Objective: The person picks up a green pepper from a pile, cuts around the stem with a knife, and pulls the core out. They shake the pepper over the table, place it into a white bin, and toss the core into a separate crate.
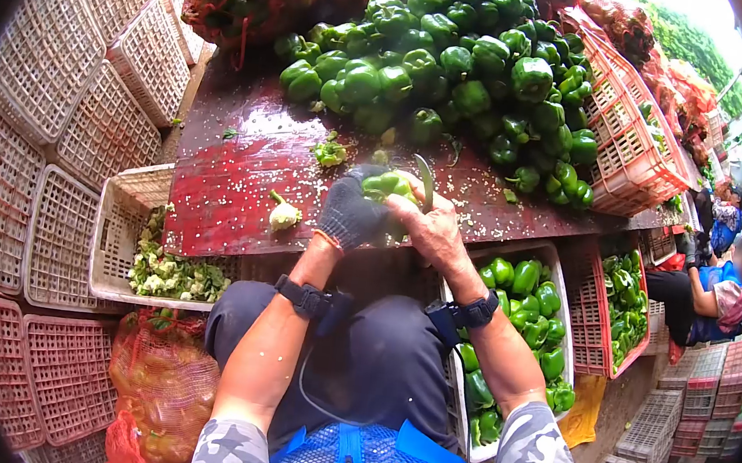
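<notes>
My left hand [351, 211], in a dark knit glove, is closed around a green bell pepper [384, 185] above the table's near edge. My bare right hand [437, 227] grips a small curved knife [425, 179], its blade pointing up and away beside the pepper. The fingers of both hands almost meet at the pepper. On the red table [242, 164], a cut-out pepper core [285, 215] lies left of my glove, and a green pepper scrap [329, 152] lies farther back. Pale seeds are scattered around.
A heap of green peppers [444, 49] covers the table's back. Below right stands a crate of peppers [523, 293]; below left, a crate [108, 240] holds cores. Stacked crates [48, 35] line the left. A mesh sack [165, 382] stands near my leg. Another person [717, 295] sits at right.
</notes>
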Demonstrator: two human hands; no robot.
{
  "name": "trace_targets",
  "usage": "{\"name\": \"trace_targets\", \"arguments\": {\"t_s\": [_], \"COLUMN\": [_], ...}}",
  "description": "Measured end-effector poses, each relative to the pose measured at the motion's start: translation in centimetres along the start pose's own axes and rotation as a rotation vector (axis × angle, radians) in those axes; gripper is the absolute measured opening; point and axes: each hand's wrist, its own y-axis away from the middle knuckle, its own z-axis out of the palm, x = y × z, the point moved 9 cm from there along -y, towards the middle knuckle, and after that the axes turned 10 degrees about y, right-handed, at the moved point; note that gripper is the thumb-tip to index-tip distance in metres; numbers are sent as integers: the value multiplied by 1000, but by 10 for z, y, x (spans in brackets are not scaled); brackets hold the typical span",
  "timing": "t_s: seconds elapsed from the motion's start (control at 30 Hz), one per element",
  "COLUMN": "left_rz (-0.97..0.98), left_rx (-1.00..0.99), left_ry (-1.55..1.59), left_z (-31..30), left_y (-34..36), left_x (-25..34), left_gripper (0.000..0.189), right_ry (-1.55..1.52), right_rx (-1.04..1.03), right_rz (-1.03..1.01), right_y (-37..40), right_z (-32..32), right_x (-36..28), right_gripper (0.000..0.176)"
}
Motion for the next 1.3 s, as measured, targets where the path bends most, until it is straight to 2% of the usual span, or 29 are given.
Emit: {"name": "trace_targets", "arguments": {"t_s": [0.1,0.17,0.27,0.4,0.5,0.57,0.67,0.8,0.87,1.0,1.03,1.07,1.1,1.17,1.2,1.23,1.3], "left_rz": [-15,60,140,89,120,247,323,315,113,61,281,505,504,185,186,211,259], "left_rx": [-20,-25,-44,-105,-45,-73,-121,-260,-378,-407,-413,-415,-415,-343,-343,-379,-450], "left_ry": [-95,-258,-327,-380,-329,-413,-558,-761,-681,-714,-860,-1001,-1002,-661,-660,-799,-1077], "left_z": [-1,-2,-2,0,-8,-6,-1,7,11,10,15,21,21,7,7,11,16], "left_y": [-3,-4,-3,-2,-3,-1,0,0,-5,-5,-3,4,4,-8,-8,-6,-1], "left_x": [-9,-1,7,4,-5,5,8,4,-15,-12,-5,0,-7,-25,-28,-28,-32], "left_gripper": [38,33,33,32,33,30,27,22,18,15,15,15,15,15,15,11,4], "right_ry": [-17,-29,2,27,35,35,22,40,1,52,33,141,139,-246,-224,-225,169], "right_rx": [4,-14,-82,-164,-199,-225,-240,-247,-244,-201,-190,-155,-155,-305,-341,-341,-185], "right_rz": [-64,-69,-48,-16,-26,-21,34,30,15,-21,-61,-298,-298,246,335,336,-38], "right_y": [-1,-2,1,1,0,-1,-5,-11,-14,-15,-15,-14,-14,-12,-12,-15,-28], "right_z": [2,2,1,4,2,2,-2,-8,-7,-12,-13,-14,-14,0,-1,0,-12], "right_x": [5,2,-4,2,-2,-1,11,25,33,33,28,12,13,48,64,68,49], "right_gripper": [35,34,30,29,30,30,28,26,26,33,37,41,41,42,45,45,50]}}
